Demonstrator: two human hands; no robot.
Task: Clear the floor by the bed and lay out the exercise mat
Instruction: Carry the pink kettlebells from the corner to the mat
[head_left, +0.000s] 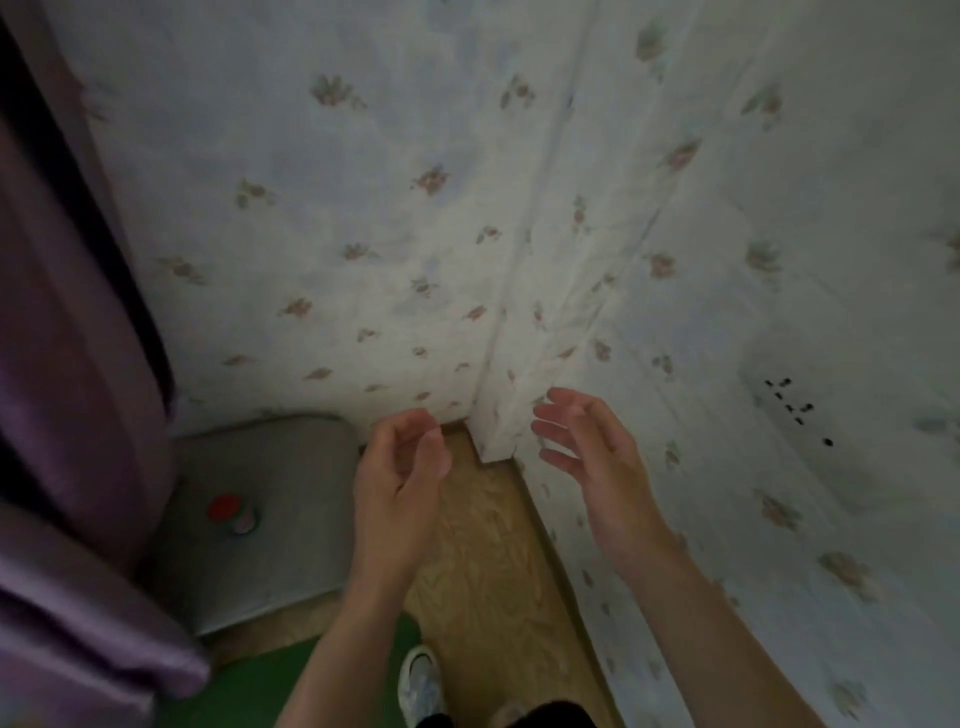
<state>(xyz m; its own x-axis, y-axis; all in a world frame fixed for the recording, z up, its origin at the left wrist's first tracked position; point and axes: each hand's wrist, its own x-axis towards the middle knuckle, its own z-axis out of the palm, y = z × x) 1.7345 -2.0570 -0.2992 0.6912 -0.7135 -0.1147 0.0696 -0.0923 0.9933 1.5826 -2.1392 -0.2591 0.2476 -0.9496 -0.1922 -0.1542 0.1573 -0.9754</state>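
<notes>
Both my hands hover above a narrow strip of wood-patterned floor (483, 545) beside the bed. My left hand (400, 478) is loosely curled with its fingers apart and holds nothing. My right hand (587, 447) is open, fingers spread, close to the hanging white floral bedsheet (363, 234). A corner fold of the sheet (496, 441) drops to the floor between the hands. A green mat (249, 691) lies flat on the floor at the bottom, under my left forearm.
A grey cushioned stool (280, 499) stands left of the floor strip with a small red-lidded jar (231, 514) on it. Purple curtain fabric (62, 415) hangs at the far left. My white shoe (421, 680) is at the bottom. Small dark specks (789, 405) dot the sheet at right.
</notes>
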